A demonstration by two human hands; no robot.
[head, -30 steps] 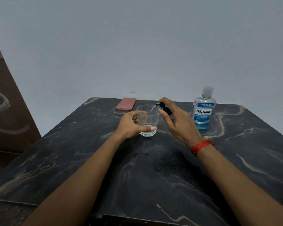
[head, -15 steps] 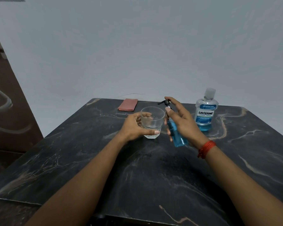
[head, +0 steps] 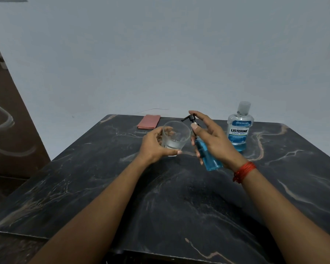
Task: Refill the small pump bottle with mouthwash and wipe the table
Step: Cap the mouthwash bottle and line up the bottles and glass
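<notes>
My right hand (head: 213, 141) grips a small pump bottle (head: 211, 161) of blue liquid, lifted off the table and tilted, its black pump head (head: 191, 118) pointing left at a glass. One finger lies on top of the pump. My left hand (head: 154, 147) holds the clear glass tumbler (head: 176, 135), which stands on the dark marble table (head: 160, 197) with a little clear liquid at the bottom. The Listerine mouthwash bottle (head: 240, 128) stands capped behind my right hand. A folded pink cloth (head: 149, 121) lies at the table's far edge.
A pale wall rises right behind the table. A brown wooden panel (head: 8, 121) stands at the left. The near half of the tabletop holds only my forearms.
My right hand has lifted the pump bottle off the table and tipped it, so its blue body now shows below the hand. My left hand stays on the glass.
</notes>
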